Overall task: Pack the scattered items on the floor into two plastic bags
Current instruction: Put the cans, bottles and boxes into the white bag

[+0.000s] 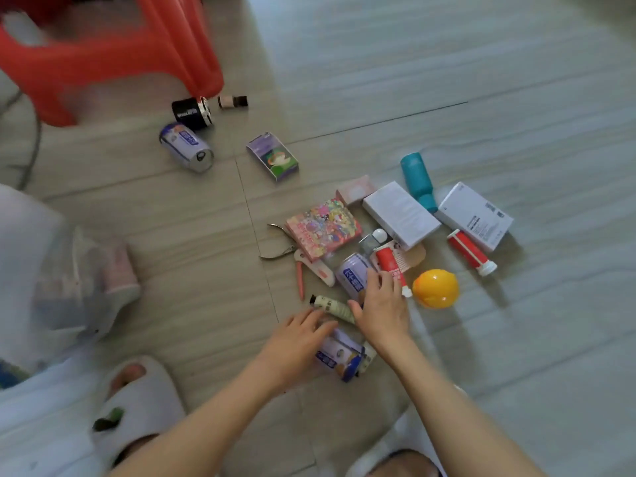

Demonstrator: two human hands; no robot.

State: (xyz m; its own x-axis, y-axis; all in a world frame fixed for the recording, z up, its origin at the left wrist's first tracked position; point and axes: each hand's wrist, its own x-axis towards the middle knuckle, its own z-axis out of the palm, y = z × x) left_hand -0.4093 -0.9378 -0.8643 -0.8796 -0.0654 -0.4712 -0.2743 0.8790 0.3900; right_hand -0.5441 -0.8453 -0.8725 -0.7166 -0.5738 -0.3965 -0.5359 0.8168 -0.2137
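Single head-worn wide-angle view looks steeply down and forward from above the tiled floor (447, 80), near enough that both forearms enter from the bottom edge, with edges blurred; no second view overlaps.

Grey-beige floor (447, 80) of large tiles with faint wavy streaks, crossed by thin dark grout lines. Lit softly and evenly from above, with short blurred shadows falling toward the near right. Far left, a red plastic stool (103, 53), blurred, its legs planted on the tiles. Beside it at the left edge, a thin grey curved line, perhaps a cable (32, 146).
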